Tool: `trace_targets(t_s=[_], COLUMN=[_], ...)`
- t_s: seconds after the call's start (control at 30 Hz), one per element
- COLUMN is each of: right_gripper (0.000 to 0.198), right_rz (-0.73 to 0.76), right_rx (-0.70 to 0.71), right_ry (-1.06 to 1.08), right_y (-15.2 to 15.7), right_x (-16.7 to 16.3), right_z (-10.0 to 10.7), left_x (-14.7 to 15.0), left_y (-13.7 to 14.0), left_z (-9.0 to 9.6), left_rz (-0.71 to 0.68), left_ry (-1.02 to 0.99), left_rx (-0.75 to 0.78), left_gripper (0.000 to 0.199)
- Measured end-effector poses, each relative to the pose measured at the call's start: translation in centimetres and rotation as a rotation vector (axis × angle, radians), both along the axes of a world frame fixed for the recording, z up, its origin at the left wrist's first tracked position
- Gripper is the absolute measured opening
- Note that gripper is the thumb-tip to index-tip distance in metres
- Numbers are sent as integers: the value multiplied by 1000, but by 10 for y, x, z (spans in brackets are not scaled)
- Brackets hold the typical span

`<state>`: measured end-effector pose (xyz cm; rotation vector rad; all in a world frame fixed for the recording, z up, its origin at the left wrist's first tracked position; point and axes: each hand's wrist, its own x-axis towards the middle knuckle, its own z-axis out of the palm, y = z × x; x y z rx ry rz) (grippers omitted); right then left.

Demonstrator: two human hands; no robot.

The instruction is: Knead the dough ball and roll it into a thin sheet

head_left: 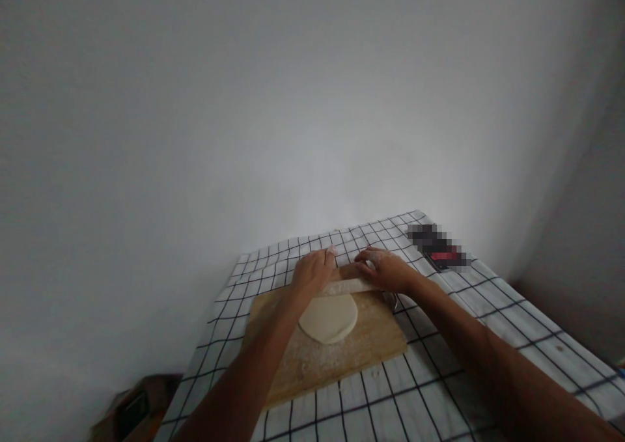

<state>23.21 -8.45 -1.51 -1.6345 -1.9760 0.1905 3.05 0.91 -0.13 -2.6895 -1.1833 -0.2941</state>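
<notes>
A flat, roundish sheet of pale dough [329,319] lies on a floured wooden board [351,359]. Across the dough's far edge rests a light-coloured rolling pin [347,287]. My left hand [314,270] is curled over the pin's left end, and its forearm hides part of the board. At the other end, my right hand [387,271] has its fingers bent over the pin. Both palms and the pin's ends are covered by the hands.
The board sits on a white tablecloth with dark grid lines [342,409]. At the back right lies a pixelated dark and red item [439,247]. A plain wall [312,116] rises behind the table. A brown box-like object [137,406] is low at the left.
</notes>
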Motion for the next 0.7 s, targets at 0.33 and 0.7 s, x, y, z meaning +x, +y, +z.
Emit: trace_targets(t_s=[0.33, 0.7], right_gripper=[38, 33], right_rz=[-178, -15], right_rx=[-54, -58], right_ry=[-60, -162], right_y=[4, 15], right_x=[1, 12], right_z=[0, -16], left_x=[24, 20], left_y=[31, 27], left_z=[7, 2], left_rz=[50, 43], left_ry=[4, 53], left_rx=[59, 37], left_gripper=[38, 33])
